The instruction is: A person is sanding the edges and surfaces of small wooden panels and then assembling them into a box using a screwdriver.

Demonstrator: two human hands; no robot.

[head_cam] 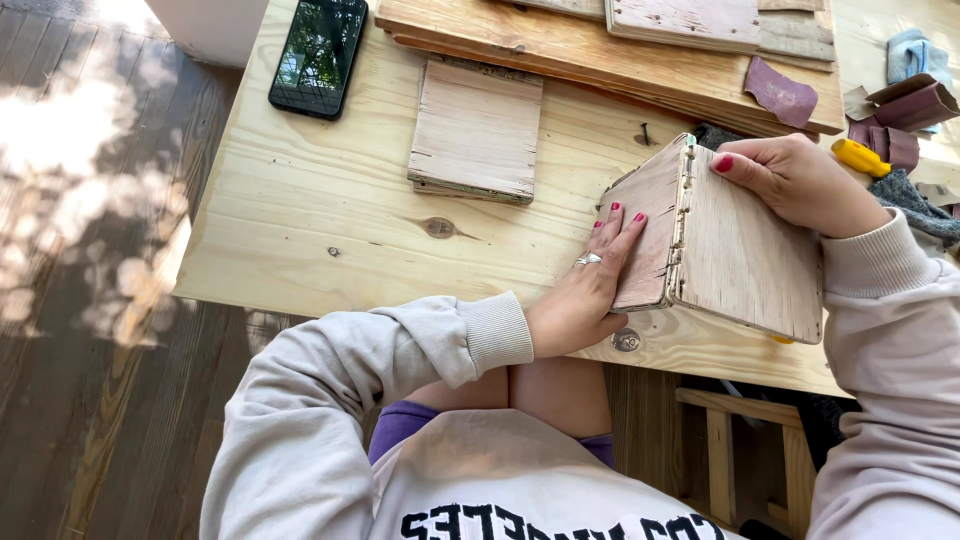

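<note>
- Your left hand (590,290) lies flat against the left face of the wooden box (715,240); fingers straight and pressed together, palm at the lower edge; a ring sits on one finger; nothing is pinched.
- Your right hand (800,180) rests on the top of the box near its far edge; fingers curled over the upper board; thumb stretched toward the joint; it steadies the box rather than closing round it.
- The box stands tilted on the near right part of the table (320,200), two thin boards meeting at a rough seam; its lower corner reaches toward the table's front edge.
- A small flat board (477,130) lies on the table, left of the box and apart from it.
- A phone (318,55) lies screen up near the far left corner.
- Larger boards (600,45) are stacked along the far edge; a piece of sandpaper (780,92) rests on them.
- A yellow tool handle (860,157) shows just behind your right hand; more cannot be told.
</note>
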